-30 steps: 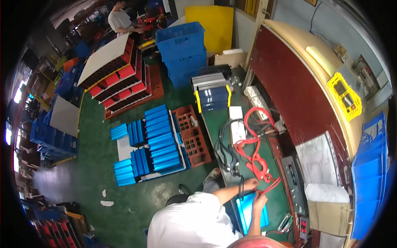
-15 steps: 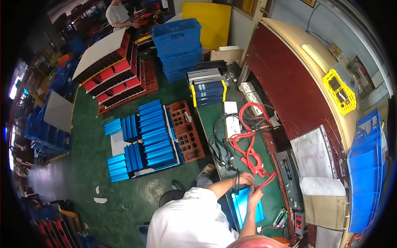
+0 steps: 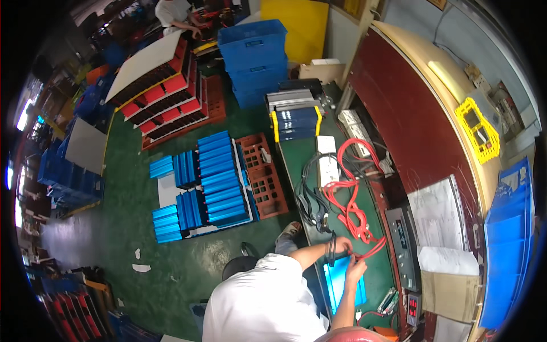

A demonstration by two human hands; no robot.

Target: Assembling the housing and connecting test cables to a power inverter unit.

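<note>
The blue case [image 3: 343, 279] lies on the green bench [image 3: 378, 280], and above its far end the right hand [image 3: 356, 267] has its fingers pinched on the red leads [image 3: 373, 249], which loop away beyond the case. The left hand [image 3: 342, 245] is bent in close by that same end, though whether its fingers grip a lead cannot be told, and black leads [image 3: 333, 244] hang at its wrist. Right of the case stand a grey meter [image 3: 402, 245] and, nearer, a small display [image 3: 413, 308].
</note>
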